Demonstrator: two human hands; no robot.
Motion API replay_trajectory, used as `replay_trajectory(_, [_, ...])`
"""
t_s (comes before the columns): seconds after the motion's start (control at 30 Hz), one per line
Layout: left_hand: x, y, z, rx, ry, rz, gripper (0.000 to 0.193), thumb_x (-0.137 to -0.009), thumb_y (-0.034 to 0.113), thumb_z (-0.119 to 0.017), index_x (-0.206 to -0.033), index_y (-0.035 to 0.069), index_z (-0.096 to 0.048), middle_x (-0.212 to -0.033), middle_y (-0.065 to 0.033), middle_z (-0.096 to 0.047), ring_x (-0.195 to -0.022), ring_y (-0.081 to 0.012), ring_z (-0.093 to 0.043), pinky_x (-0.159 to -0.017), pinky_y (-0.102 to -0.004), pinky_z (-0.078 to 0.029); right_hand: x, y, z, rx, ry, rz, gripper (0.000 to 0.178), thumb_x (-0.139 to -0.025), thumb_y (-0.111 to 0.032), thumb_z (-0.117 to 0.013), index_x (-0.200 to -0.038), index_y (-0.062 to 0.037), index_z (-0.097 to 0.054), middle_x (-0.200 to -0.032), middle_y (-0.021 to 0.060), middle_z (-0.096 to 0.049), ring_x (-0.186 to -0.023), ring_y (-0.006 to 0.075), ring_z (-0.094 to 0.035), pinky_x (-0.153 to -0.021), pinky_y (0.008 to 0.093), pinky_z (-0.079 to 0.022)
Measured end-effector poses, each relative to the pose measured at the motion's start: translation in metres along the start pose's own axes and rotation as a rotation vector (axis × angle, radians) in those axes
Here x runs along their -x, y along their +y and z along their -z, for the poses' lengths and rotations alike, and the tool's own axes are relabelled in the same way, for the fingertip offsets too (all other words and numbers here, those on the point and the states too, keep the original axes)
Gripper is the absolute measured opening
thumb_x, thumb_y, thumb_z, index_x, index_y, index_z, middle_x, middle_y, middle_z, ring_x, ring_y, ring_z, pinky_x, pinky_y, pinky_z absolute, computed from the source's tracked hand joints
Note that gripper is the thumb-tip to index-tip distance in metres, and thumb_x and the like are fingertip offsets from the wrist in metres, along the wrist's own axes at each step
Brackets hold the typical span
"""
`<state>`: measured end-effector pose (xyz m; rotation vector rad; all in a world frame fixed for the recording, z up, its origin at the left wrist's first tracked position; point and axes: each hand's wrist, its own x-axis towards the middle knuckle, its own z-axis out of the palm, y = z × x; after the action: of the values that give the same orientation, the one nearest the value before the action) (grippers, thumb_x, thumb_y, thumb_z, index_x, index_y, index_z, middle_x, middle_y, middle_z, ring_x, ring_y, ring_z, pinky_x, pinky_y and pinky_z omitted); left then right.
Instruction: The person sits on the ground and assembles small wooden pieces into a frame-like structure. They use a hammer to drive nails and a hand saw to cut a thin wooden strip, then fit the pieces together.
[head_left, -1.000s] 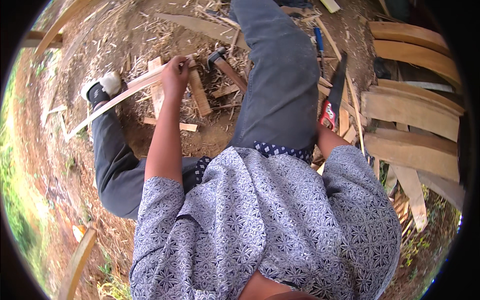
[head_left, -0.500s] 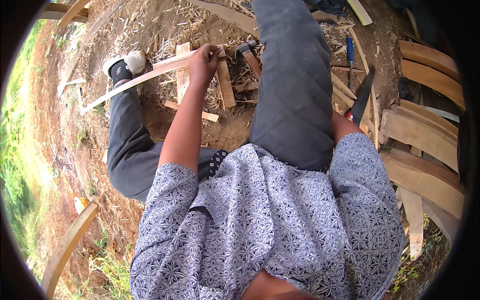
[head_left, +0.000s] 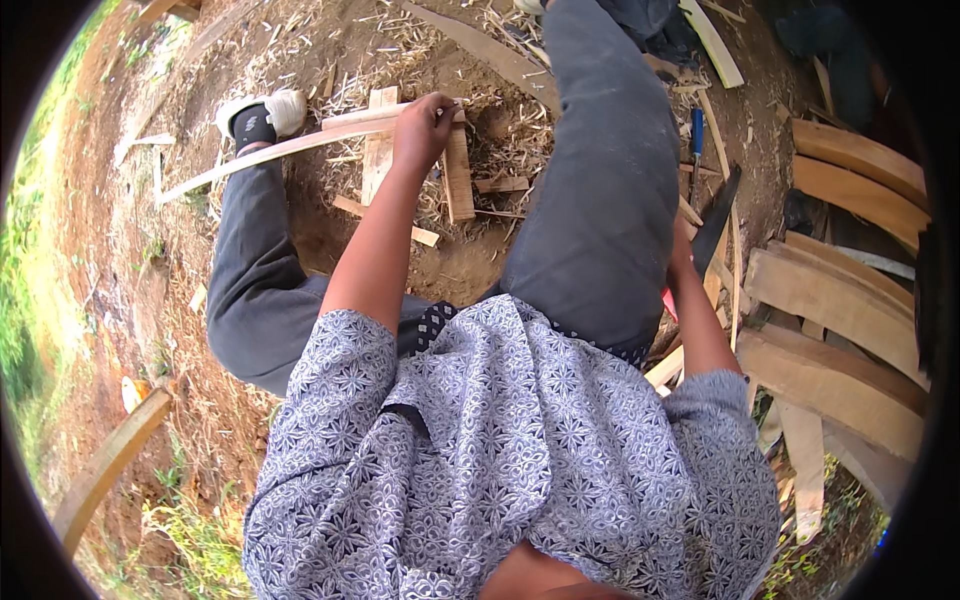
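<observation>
My left hand [head_left: 425, 130] is closed at the right end of a long, thin, slightly curved wooden strip [head_left: 265, 157]. The strip lies across two short boards, the left board [head_left: 378, 165] and the right board [head_left: 457, 175], which rest on the ground. Alongside its far edge is a thicker piece of wood [head_left: 350, 116]. My right hand [head_left: 681, 260] is down beside my right thigh, close to a saw with a dark blade [head_left: 716, 215]. The thigh hides most of its fingers, so I cannot tell whether it holds anything. Something red shows beside that wrist.
Curved wooden planks [head_left: 830, 285] are stacked at the right. A blue-handled tool [head_left: 697, 130] stands beyond my right knee. Shavings litter the brown soil. One shoe [head_left: 270, 112] sits near the strip, and a curved beam [head_left: 110, 470] is at lower left.
My right forearm and part of the hand have come into sight beside the thigh. The hammer near the right board is no longer visible. My right leg has shifted rightward; my left hand keeps its hold.
</observation>
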<state>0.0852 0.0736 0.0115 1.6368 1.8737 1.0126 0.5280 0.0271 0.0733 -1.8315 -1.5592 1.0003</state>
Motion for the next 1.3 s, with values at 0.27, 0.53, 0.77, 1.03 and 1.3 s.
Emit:
replay_trajectory(0.27, [0.003, 0.0, -0.001, 0.013, 0.008, 0.006, 0.014, -0.091, 0.016, -0.074, -0.099, 0.005, -0.071, -0.094, -0.0152, -0.074, -0.082, -0.0327, -0.071, -0.074, -0.0414, -0.055, -0.007, -0.055, 0.086, -0.062, -0.109, -0.504, 0.047, -0.103, -0.049, -0.061, -0.115, -0.0047, -0.065, -0.06, -0.0071, -0.045, -0.047, 0.0044, -0.039, -0.044, 0.0245, -0.027])
replay_trajectory(0.53, [0.003, 0.002, -0.001, 0.025, 0.021, -0.028, 0.01, -0.089, 0.01, -0.073, -0.097, 0.003, -0.071, -0.095, -0.0157, -0.074, -0.086, -0.0338, -0.071, -0.077, -0.0412, -0.056, -0.013, -0.105, 0.094, -0.601, 0.32, -0.15, 0.03, -0.105, -0.038, -0.061, -0.116, -0.011, -0.055, -0.066, -0.0041, -0.043, -0.056, 0.009, -0.045, -0.053, 0.0282, -0.043])
replay_trajectory(0.77, [0.0, 0.003, 0.004, -0.017, -0.066, 0.026, 0.009, -0.089, 0.011, -0.073, -0.096, 0.004, -0.072, -0.096, -0.0161, -0.074, -0.087, -0.0337, -0.071, -0.079, -0.0415, -0.056, 0.005, -0.238, 0.058, -0.824, 0.154, 0.133, 0.046, -0.108, -0.025, -0.054, -0.148, -0.0075, -0.043, -0.084, 0.0015, -0.049, -0.061, 0.0114, -0.049, -0.053, 0.0284, -0.046])
replay_trajectory(1.03, [0.001, -0.001, 0.008, -0.014, -0.084, 0.008, 0.013, -0.09, 0.013, -0.073, -0.097, 0.003, -0.07, -0.097, -0.0141, -0.073, -0.086, -0.0304, -0.071, -0.077, -0.0403, -0.055, 0.027, -0.207, -0.103, -0.592, -0.437, -0.137, 0.021, -0.108, -0.03, -0.055, -0.112, -0.0094, -0.052, -0.07, -0.0064, -0.046, -0.048, 0.0012, -0.042, -0.038, 0.0194, -0.035])
replay_trajectory(1.3, [0.0, 0.0, 0.005, 0.024, -0.016, -0.084, 0.009, -0.084, 0.006, -0.072, -0.089, 0.001, -0.066, -0.092, -0.0162, -0.071, -0.091, -0.0366, -0.068, -0.081, -0.0443, -0.055, 0.033, -0.157, -0.172, -0.226, -0.448, -0.003, 0.039, -0.106, -0.028, -0.056, -0.134, -0.0011, -0.057, -0.081, 0.0031, -0.06, -0.073, 0.0116, -0.057, -0.071, 0.0324, -0.048])
